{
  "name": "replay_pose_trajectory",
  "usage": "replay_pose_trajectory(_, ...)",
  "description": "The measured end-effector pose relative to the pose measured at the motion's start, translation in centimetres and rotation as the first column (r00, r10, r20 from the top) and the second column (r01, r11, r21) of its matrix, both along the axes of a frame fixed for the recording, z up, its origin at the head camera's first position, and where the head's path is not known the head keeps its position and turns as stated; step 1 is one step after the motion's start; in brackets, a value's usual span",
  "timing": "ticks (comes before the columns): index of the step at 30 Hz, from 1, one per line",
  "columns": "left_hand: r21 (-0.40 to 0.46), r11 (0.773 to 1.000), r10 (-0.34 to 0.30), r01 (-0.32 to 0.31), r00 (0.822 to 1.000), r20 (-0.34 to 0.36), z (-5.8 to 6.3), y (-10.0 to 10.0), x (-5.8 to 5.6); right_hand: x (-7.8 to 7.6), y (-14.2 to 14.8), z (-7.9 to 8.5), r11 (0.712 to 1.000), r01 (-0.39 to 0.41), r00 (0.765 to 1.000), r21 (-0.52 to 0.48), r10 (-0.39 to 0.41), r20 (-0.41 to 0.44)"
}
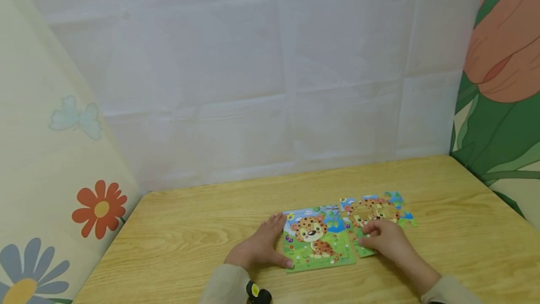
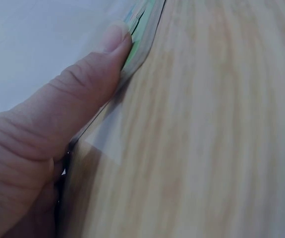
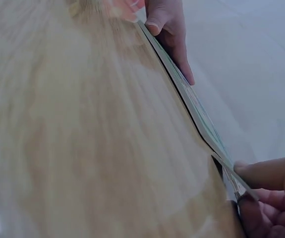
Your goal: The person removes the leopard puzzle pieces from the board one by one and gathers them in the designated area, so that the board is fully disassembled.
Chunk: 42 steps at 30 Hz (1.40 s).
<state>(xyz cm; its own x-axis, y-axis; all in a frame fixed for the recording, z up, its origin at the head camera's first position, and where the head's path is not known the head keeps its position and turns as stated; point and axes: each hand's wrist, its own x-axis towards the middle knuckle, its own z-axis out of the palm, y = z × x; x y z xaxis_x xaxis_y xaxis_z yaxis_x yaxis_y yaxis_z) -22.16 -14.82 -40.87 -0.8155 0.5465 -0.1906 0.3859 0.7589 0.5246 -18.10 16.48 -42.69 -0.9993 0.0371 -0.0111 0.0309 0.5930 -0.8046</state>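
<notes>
A square jigsaw board [image 1: 322, 265] with a spotted leopard cub picture lies flat on the wooden table. My left hand [image 1: 258, 248] spans its left side, the thumb resting on the near corner and the straight fingers at the far corner. To the board's right lie jigsaw pieces [image 1: 353, 209] of a like leopard picture, partly side by side with gaps among them. Over their near part, my right hand [image 1: 390, 240] pinches a thin puzzle piece [image 3: 240, 182] between thumb and fingers, tilted beside the board's edge in the right wrist view. The hand hides some pieces in the head view.
The light wooden table [image 1: 190, 229] runs back to a white cloth [image 1: 219, 83]. Painted panels with a red flower [image 1: 101, 209] and a large pink flower [image 1: 506, 46] stand at either side. A black band with a yellow mark [image 1: 256, 291] sits by my left sleeve.
</notes>
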Motion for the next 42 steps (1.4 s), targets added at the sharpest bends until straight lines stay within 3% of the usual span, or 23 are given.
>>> replay_pose_trajectory(8, -0.003, 1.000, -0.002, 0.002, 1.000, 0.001, 0.2, 0.0, -0.1, -0.1, -0.3, 0.4, 0.994, -0.029, 0.999, 0.108, 0.033, -0.032)
replay_pose_trajectory(22, -0.009, 1.000, -0.008, 0.008, 1.000, -0.005, 0.2, 0.0, -0.2, -0.3, -0.2, 0.4, 0.989, -0.039, 0.999, 0.145, 0.043, -0.026)
replay_pose_trajectory(31, -0.008, 1.000, -0.004, 0.004, 1.000, 0.007, 0.2, 0.0, -0.1, -0.3, -0.2, 1.1, 0.999, -0.010, 1.000, 0.045, 0.009, 0.016)
replay_pose_trajectory(42, -0.005, 1.000, 0.000, 0.000, 1.000, 0.022, 0.3, 0.0, 0.1, -0.9, -1.3, 2.2, 0.999, -0.028, 0.999, -0.043, 0.026, -0.046)
